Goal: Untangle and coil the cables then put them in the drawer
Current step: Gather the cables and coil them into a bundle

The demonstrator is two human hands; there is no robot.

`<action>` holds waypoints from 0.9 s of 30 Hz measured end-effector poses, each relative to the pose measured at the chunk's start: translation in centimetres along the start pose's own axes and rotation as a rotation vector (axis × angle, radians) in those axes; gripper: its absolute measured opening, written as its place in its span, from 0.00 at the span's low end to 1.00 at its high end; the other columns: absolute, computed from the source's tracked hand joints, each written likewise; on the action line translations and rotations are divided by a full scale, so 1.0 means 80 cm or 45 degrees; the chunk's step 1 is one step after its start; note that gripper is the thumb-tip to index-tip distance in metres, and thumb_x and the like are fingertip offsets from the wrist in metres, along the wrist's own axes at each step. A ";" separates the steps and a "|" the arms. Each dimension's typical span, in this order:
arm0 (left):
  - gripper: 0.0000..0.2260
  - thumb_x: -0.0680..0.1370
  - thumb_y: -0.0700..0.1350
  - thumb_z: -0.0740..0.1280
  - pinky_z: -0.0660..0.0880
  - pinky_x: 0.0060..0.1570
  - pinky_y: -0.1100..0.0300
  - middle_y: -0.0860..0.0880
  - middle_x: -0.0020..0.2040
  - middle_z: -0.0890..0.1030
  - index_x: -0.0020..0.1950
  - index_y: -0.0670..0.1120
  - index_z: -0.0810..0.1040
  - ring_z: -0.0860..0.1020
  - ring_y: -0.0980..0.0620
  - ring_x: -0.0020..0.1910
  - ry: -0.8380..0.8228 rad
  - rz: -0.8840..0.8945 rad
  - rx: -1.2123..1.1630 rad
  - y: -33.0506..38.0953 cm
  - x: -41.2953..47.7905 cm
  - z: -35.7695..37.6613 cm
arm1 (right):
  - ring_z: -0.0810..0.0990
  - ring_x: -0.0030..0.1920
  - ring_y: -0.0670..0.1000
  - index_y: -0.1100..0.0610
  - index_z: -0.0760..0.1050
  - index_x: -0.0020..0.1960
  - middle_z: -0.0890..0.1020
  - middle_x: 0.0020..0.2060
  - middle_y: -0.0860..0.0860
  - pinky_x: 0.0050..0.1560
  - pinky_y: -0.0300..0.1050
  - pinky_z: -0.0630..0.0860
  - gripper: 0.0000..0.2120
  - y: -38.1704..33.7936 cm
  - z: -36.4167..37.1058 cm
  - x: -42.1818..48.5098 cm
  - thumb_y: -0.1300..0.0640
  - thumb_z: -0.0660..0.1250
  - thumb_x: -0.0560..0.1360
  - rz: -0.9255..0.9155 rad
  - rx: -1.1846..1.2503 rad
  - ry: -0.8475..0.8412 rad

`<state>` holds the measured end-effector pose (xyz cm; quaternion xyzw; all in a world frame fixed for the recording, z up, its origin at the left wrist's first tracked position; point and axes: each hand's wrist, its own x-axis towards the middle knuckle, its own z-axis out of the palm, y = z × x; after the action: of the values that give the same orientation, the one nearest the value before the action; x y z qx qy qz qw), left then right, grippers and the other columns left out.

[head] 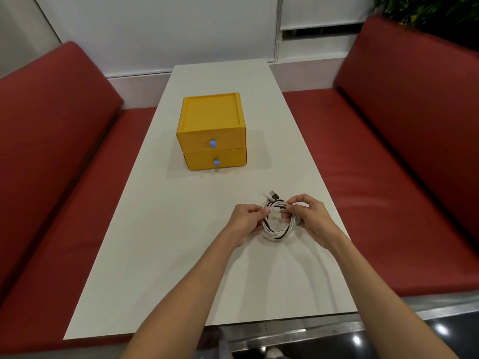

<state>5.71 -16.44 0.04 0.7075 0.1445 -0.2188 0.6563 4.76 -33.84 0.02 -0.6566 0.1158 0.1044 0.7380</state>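
Note:
A bundle of white and black cables [275,233] is wound into a loop just above the white table [160,255]. My left hand [245,221] pinches the loop's left side. On the right side, my right hand [309,215] grips the loop with curled fingers. Plug ends [272,196] stick out at the top of the bundle. Further back on the table stands a yellow box with two drawers [213,133]. Both drawers are closed, and each has a blue pull tab [212,143].
Red padded benches [64,156] run along both sides of the table. A white wall and a window blind stand behind its far end. Green plants [427,9] show at the top right. The table's near edge lies below my forearms.

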 end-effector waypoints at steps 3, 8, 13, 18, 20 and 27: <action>0.07 0.73 0.39 0.73 0.80 0.36 0.61 0.44 0.37 0.80 0.47 0.37 0.80 0.78 0.52 0.32 0.026 -0.034 0.021 -0.005 0.004 0.008 | 0.81 0.33 0.51 0.60 0.72 0.53 0.82 0.36 0.58 0.39 0.43 0.76 0.08 0.006 -0.011 0.008 0.68 0.61 0.76 0.041 -0.119 0.022; 0.09 0.68 0.38 0.78 0.82 0.40 0.56 0.43 0.35 0.80 0.36 0.42 0.77 0.78 0.49 0.30 0.174 -0.009 0.145 -0.007 0.011 0.018 | 0.79 0.42 0.53 0.66 0.75 0.55 0.82 0.40 0.58 0.49 0.45 0.76 0.09 0.011 -0.023 0.021 0.66 0.65 0.75 0.006 -0.459 0.029; 0.11 0.67 0.40 0.79 0.77 0.39 0.55 0.44 0.31 0.79 0.34 0.42 0.77 0.74 0.48 0.26 0.266 0.036 0.258 -0.013 0.017 0.016 | 0.78 0.43 0.48 0.59 0.81 0.52 0.82 0.41 0.51 0.46 0.40 0.73 0.09 0.012 -0.026 0.023 0.61 0.71 0.72 -0.094 -0.827 0.086; 0.09 0.68 0.40 0.77 0.79 0.47 0.53 0.45 0.36 0.81 0.47 0.40 0.84 0.77 0.49 0.34 0.277 0.187 0.370 -0.018 0.022 0.021 | 0.71 0.32 0.44 0.59 0.81 0.50 0.74 0.29 0.47 0.33 0.36 0.64 0.08 0.014 -0.025 0.020 0.61 0.73 0.71 -0.064 -0.818 0.134; 0.11 0.71 0.39 0.75 0.78 0.44 0.59 0.46 0.37 0.80 0.52 0.39 0.84 0.76 0.51 0.34 0.222 0.224 0.383 -0.018 0.019 0.021 | 0.70 0.31 0.44 0.60 0.80 0.50 0.73 0.29 0.47 0.33 0.36 0.64 0.10 0.015 -0.025 0.018 0.63 0.74 0.69 -0.048 -0.831 0.141; 0.11 0.73 0.38 0.74 0.71 0.38 0.64 0.46 0.35 0.78 0.53 0.37 0.82 0.72 0.53 0.31 0.173 0.252 0.414 -0.018 0.023 0.016 | 0.73 0.33 0.45 0.57 0.80 0.49 0.76 0.31 0.47 0.34 0.37 0.66 0.07 0.011 -0.028 0.015 0.60 0.72 0.71 -0.047 -0.868 0.089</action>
<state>6.44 -17.71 -2.19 0.8280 0.0809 -0.1255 0.5404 5.52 -35.95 -1.44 -0.8706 0.0875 0.1013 0.4734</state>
